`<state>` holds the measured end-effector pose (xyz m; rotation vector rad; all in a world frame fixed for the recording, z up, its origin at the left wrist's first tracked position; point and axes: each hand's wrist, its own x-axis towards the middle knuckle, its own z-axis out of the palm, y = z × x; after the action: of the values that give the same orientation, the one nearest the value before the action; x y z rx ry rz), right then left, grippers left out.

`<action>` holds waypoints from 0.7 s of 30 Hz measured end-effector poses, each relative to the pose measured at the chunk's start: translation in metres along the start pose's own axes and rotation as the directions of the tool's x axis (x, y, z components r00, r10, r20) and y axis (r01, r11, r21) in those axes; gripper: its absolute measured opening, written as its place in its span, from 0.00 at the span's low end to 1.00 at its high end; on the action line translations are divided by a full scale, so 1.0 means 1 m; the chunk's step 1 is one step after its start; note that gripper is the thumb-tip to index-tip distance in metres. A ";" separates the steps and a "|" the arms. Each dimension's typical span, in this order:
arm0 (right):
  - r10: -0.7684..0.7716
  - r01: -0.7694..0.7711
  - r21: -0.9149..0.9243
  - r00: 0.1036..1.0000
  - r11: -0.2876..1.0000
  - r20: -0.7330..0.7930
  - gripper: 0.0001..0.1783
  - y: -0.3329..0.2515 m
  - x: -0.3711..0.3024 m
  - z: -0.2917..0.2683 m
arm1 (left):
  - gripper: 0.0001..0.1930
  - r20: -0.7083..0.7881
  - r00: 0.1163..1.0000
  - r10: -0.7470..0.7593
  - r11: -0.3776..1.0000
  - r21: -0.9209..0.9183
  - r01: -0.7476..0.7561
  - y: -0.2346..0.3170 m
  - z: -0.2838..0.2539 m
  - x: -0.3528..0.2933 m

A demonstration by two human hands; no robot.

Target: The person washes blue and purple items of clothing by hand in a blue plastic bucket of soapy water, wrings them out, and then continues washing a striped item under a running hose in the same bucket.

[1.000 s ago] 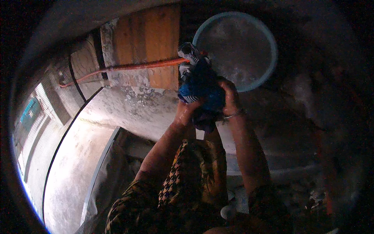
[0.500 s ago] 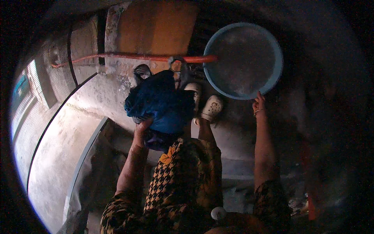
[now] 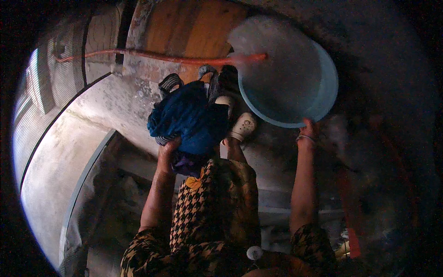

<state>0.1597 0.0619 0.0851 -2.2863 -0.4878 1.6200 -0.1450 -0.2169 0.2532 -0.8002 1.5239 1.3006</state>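
My left hand (image 3: 169,147) is closed on a bundle of wet-looking blue clothes (image 3: 190,121), held in front of my lap. Striped straps (image 3: 171,81) stick out at its far end, and a dark purple cloth (image 3: 187,165) hangs at its near end. To the right, my right hand (image 3: 306,131) grips the near rim of a round light-blue tub (image 3: 329,78). The tub is tilted, its near side raised. Greyish water (image 3: 265,39) spills over its far left rim.
An orange hose (image 3: 203,60) runs from the left, its end over the tub. Beyond it lies a brown board (image 3: 194,27). My feet wear pale clogs (image 3: 243,125) between the bundle and the tub. A light wall (image 3: 60,171) curves along the left.
My right hand has taken hold of the tub's near rim and tipped the tub away, so water runs out at the far side. The left hand keeps the clothes in nearly the same place.
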 end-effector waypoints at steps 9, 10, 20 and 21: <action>0.000 -0.004 0.066 0.998 0.998 0.070 0.30 -0.002 0.029 -0.018 | 0.35 -0.108 0.994 0.000 0.995 -0.098 -0.010 -0.009 -0.013 0.003; 0.019 -0.043 0.147 0.987 0.988 0.160 0.29 0.013 0.049 -0.042 | 0.34 -0.132 0.991 0.005 0.996 -0.086 -0.016 -0.009 -0.014 0.006; 0.326 -0.275 -0.183 0.870 0.944 0.370 0.15 0.071 0.102 -0.071 | 0.30 -0.077 0.997 -0.017 0.991 -0.132 0.007 -0.012 -0.034 0.003; 0.324 -0.268 -0.194 0.868 0.944 0.376 0.15 0.070 0.097 -0.066 | 0.30 -0.087 0.996 -0.014 0.992 -0.128 0.003 -0.012 -0.037 0.001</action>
<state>0.2589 0.0388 -0.0054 -2.2021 -0.3536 2.3037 -0.1432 -0.2553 0.2474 -0.9556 1.5155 1.3838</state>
